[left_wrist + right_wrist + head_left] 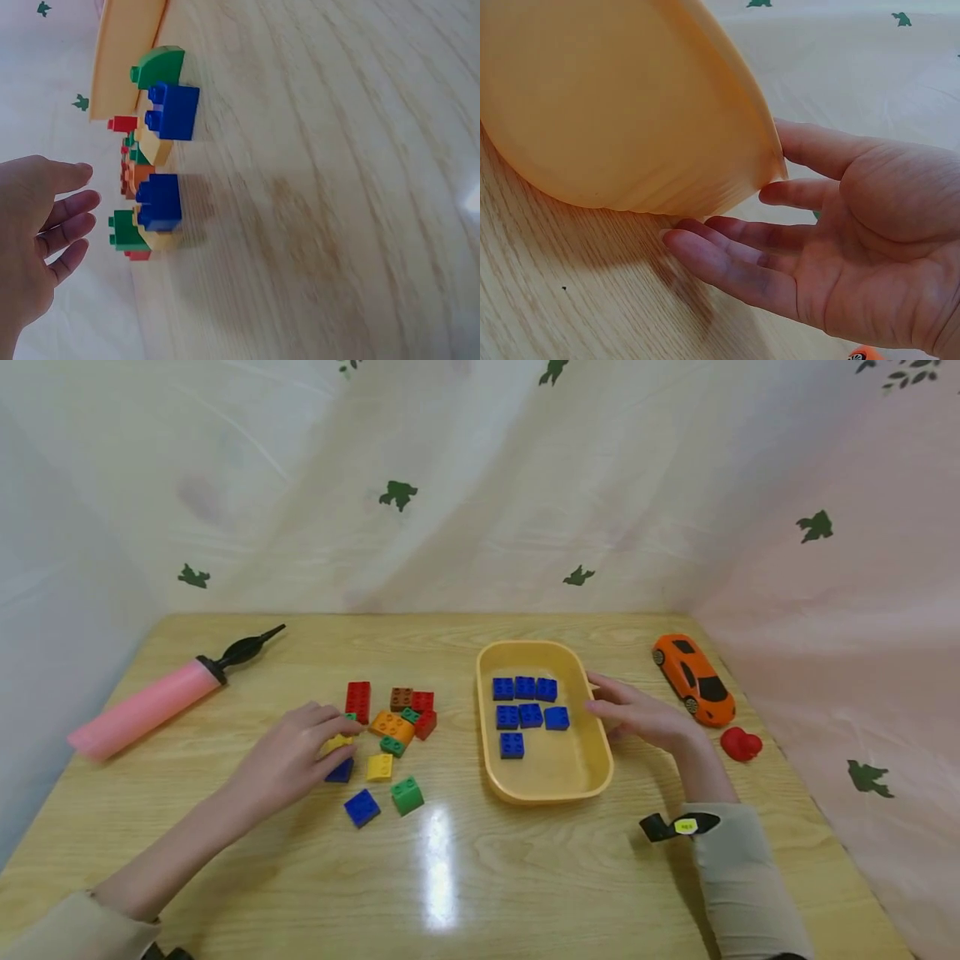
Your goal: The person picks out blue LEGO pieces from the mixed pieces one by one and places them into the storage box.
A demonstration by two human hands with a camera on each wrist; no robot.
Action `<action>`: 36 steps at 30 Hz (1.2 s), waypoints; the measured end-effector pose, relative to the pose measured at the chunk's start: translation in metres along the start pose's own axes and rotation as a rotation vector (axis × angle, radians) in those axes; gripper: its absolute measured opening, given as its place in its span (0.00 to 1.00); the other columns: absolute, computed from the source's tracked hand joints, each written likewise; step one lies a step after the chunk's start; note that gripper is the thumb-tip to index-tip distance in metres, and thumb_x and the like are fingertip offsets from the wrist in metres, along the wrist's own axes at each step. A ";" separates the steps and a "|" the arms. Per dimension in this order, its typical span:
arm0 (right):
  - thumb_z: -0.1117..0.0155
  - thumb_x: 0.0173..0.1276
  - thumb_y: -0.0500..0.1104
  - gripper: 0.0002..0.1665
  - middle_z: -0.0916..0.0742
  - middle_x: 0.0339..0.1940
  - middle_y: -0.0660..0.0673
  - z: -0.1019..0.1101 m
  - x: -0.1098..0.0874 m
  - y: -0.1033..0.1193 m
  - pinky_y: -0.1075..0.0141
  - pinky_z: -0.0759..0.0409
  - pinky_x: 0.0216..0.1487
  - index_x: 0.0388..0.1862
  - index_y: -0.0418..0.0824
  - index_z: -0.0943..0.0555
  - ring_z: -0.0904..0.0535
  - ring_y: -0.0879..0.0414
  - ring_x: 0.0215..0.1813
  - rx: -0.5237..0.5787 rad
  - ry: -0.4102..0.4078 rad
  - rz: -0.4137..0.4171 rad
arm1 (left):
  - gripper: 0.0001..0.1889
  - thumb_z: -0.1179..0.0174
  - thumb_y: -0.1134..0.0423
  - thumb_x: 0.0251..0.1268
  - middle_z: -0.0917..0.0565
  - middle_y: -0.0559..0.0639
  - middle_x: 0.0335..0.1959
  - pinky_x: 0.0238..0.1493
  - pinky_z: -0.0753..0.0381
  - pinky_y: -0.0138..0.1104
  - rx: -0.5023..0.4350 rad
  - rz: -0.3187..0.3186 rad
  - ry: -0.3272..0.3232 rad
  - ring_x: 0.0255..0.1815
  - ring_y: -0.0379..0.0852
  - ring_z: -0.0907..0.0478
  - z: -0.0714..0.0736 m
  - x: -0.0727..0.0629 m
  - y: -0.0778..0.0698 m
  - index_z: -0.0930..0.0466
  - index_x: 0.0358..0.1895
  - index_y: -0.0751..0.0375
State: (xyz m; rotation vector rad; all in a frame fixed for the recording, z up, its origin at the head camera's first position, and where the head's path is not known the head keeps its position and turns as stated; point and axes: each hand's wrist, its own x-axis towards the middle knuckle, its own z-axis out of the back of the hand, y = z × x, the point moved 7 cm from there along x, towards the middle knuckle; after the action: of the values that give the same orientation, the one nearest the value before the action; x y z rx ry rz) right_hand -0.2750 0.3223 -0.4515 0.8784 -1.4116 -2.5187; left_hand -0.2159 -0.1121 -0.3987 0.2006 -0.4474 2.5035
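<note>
My left hand (303, 747) hovers over the left side of a group of toy building blocks, fingers loosely bent. In the left wrist view that hand (45, 232) shows nothing between thumb and fingers, beside a blue block (161, 202) and a green one (131, 230). A yellow block (379, 767), a loose blue block (362, 807) and a green curved block (407, 796) lie nearby. My right hand (637, 714) grips the right rim of a yellow tray (555, 781), thumb over the edge, fingers against the outer wall. Several blue blocks (530, 716) lie in rows inside it.
An orange toy car (693, 681) and a small red toy (741, 744) are at the table's right side. A pink hand pump (150, 710) with a black nozzle lies at the left. Red blocks (358, 702) and an orange block (392, 727) sit behind the yellow one.
</note>
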 end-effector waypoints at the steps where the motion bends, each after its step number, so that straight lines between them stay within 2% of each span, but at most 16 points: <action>1: 0.45 0.80 0.57 0.43 0.37 0.83 0.36 0.000 0.000 0.000 0.46 0.17 0.63 0.86 0.57 0.52 0.32 0.35 0.76 0.000 0.002 0.003 | 0.14 0.28 0.61 0.63 0.11 0.54 0.47 0.48 0.14 0.47 0.004 -0.003 -0.001 0.46 0.50 0.17 0.000 -0.002 0.002 0.12 0.51 0.59; 2: 0.45 0.80 0.57 0.43 0.36 0.83 0.36 0.000 0.000 0.000 0.46 0.17 0.63 0.86 0.57 0.51 0.31 0.36 0.76 0.000 0.001 0.002 | 0.14 0.27 0.62 0.63 0.11 0.54 0.47 0.51 0.14 0.50 0.008 -0.006 -0.004 0.47 0.51 0.16 0.000 -0.004 0.003 0.12 0.51 0.59; 6: 0.45 0.80 0.57 0.43 0.36 0.83 0.36 0.000 0.000 -0.001 0.47 0.16 0.63 0.86 0.57 0.51 0.29 0.37 0.74 0.005 0.001 0.004 | 0.15 0.27 0.63 0.62 0.12 0.55 0.47 0.51 0.14 0.52 0.013 -0.012 -0.008 0.48 0.53 0.15 0.000 -0.010 0.009 0.12 0.51 0.59; 10: 0.45 0.80 0.57 0.44 0.36 0.82 0.36 -0.001 0.000 -0.001 0.47 0.15 0.61 0.87 0.57 0.52 0.26 0.37 0.72 0.024 0.008 0.012 | 0.14 0.27 0.61 0.62 0.13 0.53 0.46 0.49 0.14 0.50 0.023 -0.003 -0.002 0.47 0.51 0.16 -0.003 -0.014 0.014 0.12 0.51 0.58; 18: 0.45 0.80 0.56 0.45 0.36 0.82 0.34 -0.002 0.001 0.000 0.47 0.14 0.59 0.87 0.55 0.53 0.24 0.38 0.71 0.033 0.021 0.023 | 0.17 0.24 0.58 0.58 0.13 0.53 0.47 0.51 0.13 0.50 0.012 -0.013 0.001 0.49 0.52 0.16 -0.009 -0.023 0.022 0.12 0.50 0.58; 27: 0.45 0.80 0.56 0.44 0.36 0.82 0.34 -0.002 0.001 0.000 0.48 0.14 0.59 0.87 0.56 0.53 0.24 0.38 0.70 0.029 0.019 0.028 | 0.18 0.21 0.59 0.54 0.14 0.50 0.46 0.51 0.13 0.49 -0.006 -0.005 0.067 0.47 0.50 0.16 -0.018 -0.026 0.025 0.12 0.49 0.56; 36: 0.45 0.81 0.56 0.43 0.35 0.81 0.33 -0.002 -0.001 0.000 0.48 0.14 0.59 0.87 0.57 0.53 0.23 0.38 0.70 0.028 0.014 0.013 | 0.18 0.21 0.61 0.53 0.15 0.50 0.45 0.49 0.13 0.47 -0.006 0.005 0.104 0.45 0.47 0.17 -0.022 -0.026 0.027 0.11 0.49 0.55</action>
State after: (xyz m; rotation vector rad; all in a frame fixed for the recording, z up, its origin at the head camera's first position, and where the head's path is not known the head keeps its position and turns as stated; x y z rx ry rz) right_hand -0.2733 0.3212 -0.4519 0.8865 -1.4472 -2.4840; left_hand -0.2110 -0.1384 -0.4328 0.0658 -0.4135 2.5030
